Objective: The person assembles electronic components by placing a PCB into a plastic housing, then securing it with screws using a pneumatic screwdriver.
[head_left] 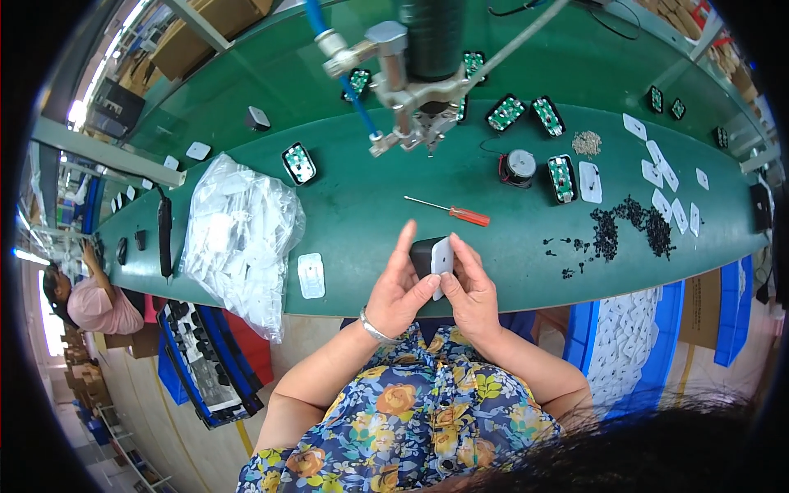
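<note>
A small black plastic case (421, 257) with a white cover plate (442, 258) against one side is held upright between my hands, just above the table's near edge. My left hand (399, 291) rests against the black side, thumb at the bottom of the white plate and a finger stretched upward. My right hand (471, 293) curls round the other side, fingertips on the white plate's upper edge and thumb below. Just beyond lies a screwdriver (469, 216) with an orange-red handle. To the left, a loose white cover (311, 275) lies flat on the table.
An air-hosed metal tool (423, 99) hangs over the green table (362, 214). A clear plastic bag (240, 238) of white parts lies left. Right are open cases with circuit boards (561, 179), a round motor (519, 167), and black parts (606, 236). A blue bin (670, 320) stands below.
</note>
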{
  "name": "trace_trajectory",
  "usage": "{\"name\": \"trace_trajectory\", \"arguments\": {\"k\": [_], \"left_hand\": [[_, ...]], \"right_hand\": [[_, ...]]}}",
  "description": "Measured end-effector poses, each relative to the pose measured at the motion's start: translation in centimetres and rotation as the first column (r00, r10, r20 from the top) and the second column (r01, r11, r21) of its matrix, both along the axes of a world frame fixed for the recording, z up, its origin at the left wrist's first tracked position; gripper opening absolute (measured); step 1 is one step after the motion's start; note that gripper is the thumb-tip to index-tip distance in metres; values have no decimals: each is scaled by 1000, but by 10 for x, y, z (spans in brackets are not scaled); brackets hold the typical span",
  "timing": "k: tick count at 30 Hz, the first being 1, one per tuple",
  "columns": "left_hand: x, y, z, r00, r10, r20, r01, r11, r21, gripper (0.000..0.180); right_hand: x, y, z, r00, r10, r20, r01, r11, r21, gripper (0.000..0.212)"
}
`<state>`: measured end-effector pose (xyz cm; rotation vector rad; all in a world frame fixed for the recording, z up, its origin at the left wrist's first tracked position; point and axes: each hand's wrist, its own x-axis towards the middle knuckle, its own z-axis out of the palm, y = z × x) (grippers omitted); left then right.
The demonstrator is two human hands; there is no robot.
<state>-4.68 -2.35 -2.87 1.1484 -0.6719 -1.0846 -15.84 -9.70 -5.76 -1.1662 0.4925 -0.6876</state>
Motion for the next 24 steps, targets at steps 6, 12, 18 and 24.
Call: {"name": "trace_trajectory", "arguments": {"k": [6,12,18,24], "left_hand": [[-1,0,5,999,24,-48,-26,998,-53,47],[9,9,7,998,44,47,-40,995,-90,44],[18,22,21,908,90,-408,-119,992,-47,37],[25,31,13,958,-1,-286,34,993,112,31]], "right_hand": [[9,9,4,999,-32,1,31,962,-271,48],[9,12,11,983,-55,-175,-56,819,-571,43],[-8,-37,64,883,-324,340,466,514,-720,44],[22,-130,209,934,-91,345,291,753,-590,66]]}}
